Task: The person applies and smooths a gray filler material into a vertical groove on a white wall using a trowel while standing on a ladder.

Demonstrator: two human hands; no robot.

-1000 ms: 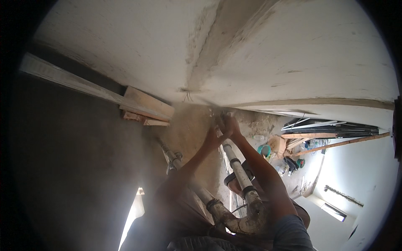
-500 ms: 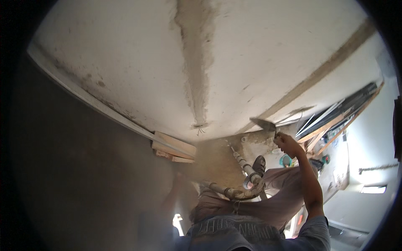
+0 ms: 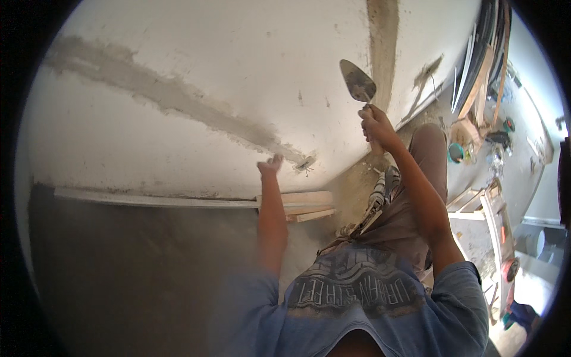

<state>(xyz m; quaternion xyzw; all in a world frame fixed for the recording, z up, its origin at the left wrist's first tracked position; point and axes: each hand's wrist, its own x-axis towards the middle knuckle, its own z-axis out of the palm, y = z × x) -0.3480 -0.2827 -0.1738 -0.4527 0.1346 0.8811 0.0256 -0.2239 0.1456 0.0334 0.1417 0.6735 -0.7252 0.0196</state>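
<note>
My right hand (image 3: 376, 126) is closed round the handle of a pointing trowel (image 3: 358, 82), its grey blade tilted up in front of the white wall (image 3: 262, 71). At the lower edge of a grey mortar strip (image 3: 196, 107), my left hand (image 3: 271, 165) is raised with some fingers spread and holds nothing that I can see. I cannot tell whether its fingertips touch the wall. Just right of that hand, short wires stick out of a small wall box (image 3: 306, 164). A second mortar strip (image 3: 384, 47) runs up behind the trowel.
Planks (image 3: 297, 203) and a long pale batten (image 3: 154, 200) lie along the wall's foot. Jointed pipes (image 3: 375, 199) stand beside my leg. To the right are leaning timber and dark tubing (image 3: 483, 65), a green bucket (image 3: 456, 153) and a wooden frame (image 3: 491, 220).
The view has swung, bringing the wired box nearer the middle. My left hand has risen from low beside my body to the wall. My right hand has lifted the trowel, blade upward.
</note>
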